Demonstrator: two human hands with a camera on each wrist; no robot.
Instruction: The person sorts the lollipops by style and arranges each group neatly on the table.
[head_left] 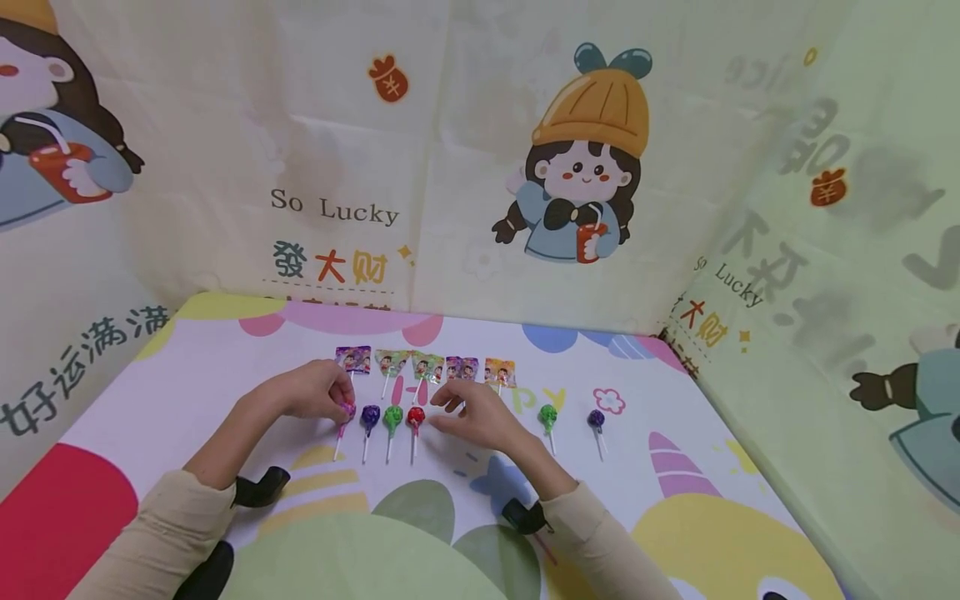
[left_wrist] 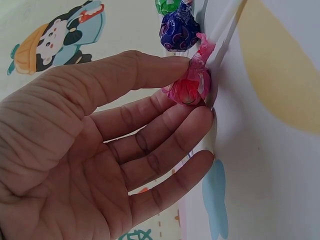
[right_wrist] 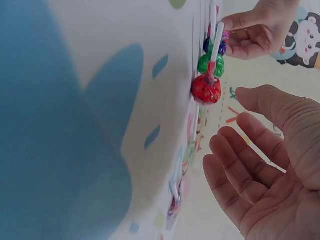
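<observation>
My left hand (head_left: pixel 313 390) pinches a pink lollipop (left_wrist: pixel 190 85) by its wrapped head, at the left end of a row on the table. Beside it in that row lie a purple lollipop (head_left: pixel 370 418), a green lollipop (head_left: pixel 393 418) and a red lollipop (head_left: pixel 416 418), sticks toward me. My right hand (head_left: pixel 476 414) hovers just right of the red one, apart from it, fingers loosely bent with nothing between them. In the right wrist view the red lollipop's head (right_wrist: pixel 206 90) sits close to the thumb.
Behind, a row of flat-wrapped lollipops (head_left: pixel 427 365) lies across the table (head_left: pixel 285 492). To the right, another green lollipop (head_left: pixel 549 417) and a dark purple lollipop (head_left: pixel 596 420) lie apart. A printed cloth wall (head_left: pixel 465 167) stands along the back and sides.
</observation>
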